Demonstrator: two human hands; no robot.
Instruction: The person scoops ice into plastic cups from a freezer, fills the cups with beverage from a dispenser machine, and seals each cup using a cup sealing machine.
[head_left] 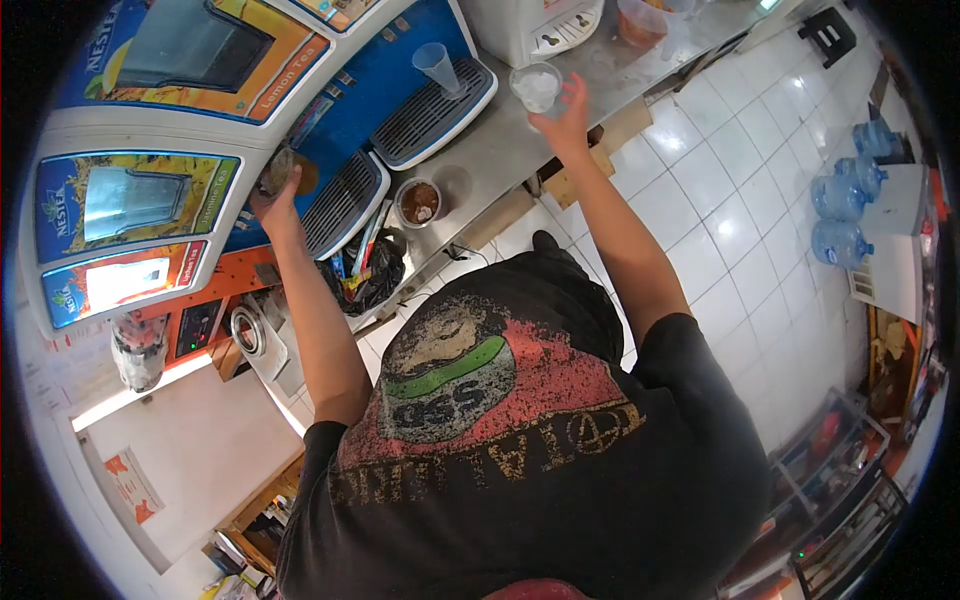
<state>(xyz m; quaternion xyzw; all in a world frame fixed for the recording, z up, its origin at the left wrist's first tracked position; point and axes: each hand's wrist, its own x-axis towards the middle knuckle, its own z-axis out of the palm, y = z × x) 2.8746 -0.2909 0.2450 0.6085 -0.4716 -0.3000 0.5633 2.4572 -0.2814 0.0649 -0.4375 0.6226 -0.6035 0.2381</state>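
My left hand (276, 200) is closed around a clear plastic cup (277, 172) with something brownish in it, at the front of the blue drink dispenser (390, 62). Part of that cup is hidden by the fingers and the machine. My right hand (562, 122) has its thumb and fingers spread beside a clear cup of ice (537, 88) on the metal counter; whether it touches the cup I cannot tell. Between both hands, a cup with brown contents (419, 203) stands on the counter. An empty clear cup (436, 68) is on the right drip tray (430, 118).
Another drip tray (345, 205) sits below my left hand. A black plastic bag (372, 275) holds packets by the counter edge. A white machine (545, 28) and a clear tub (642, 22) are at the far right of the counter. Several blue water bottles (840, 195) stand right.
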